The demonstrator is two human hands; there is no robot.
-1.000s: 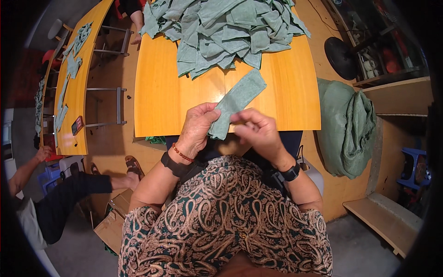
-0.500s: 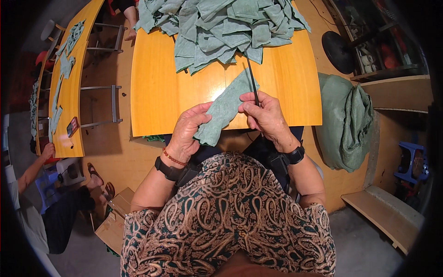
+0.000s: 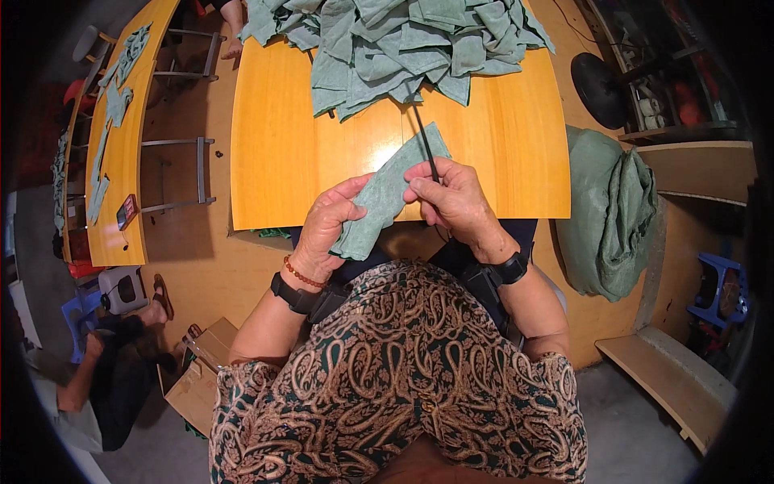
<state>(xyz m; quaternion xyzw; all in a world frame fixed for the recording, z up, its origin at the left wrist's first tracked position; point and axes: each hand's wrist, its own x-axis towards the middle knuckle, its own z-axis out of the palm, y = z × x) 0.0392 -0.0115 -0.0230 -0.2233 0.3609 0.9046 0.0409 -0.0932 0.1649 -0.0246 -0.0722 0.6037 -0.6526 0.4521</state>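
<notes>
Closest to the camera spreads a paisley shirt point(image 3: 395, 363), and beyond its hem the person's two hands meet over one green cloth strip point(image 3: 385, 198), which slants up and to the right above the near edge of a yellow wooden table point(image 3: 282, 161). The left hand point(image 3: 326, 226), with a bead bracelet point(image 3: 305, 273) at its wrist, pinches the strip's lower left side, thumb on top and fingers mostly hidden underneath. The right hand point(image 3: 451, 198), a black watch point(image 3: 513, 268) on its wrist, is closed on a thin black rod point(image 3: 421, 129), with thumb and fingers drawn together; its fingertips are at the strip's right edge, though whether they pinch the fabric too cannot be told. The rod crosses the strip's upper part toward a big heap of green cloths point(image 3: 387, 56) on the far part of the table. To the right of the table a bulging green sack point(image 3: 605, 218) rests on the floor; to the left, near another seated person's forearm point(image 3: 76, 389), stands an open cardboard box point(image 3: 201, 383). Farther left, a second yellow table point(image 3: 121, 234) carries more green pieces point(image 3: 118, 109).
</notes>
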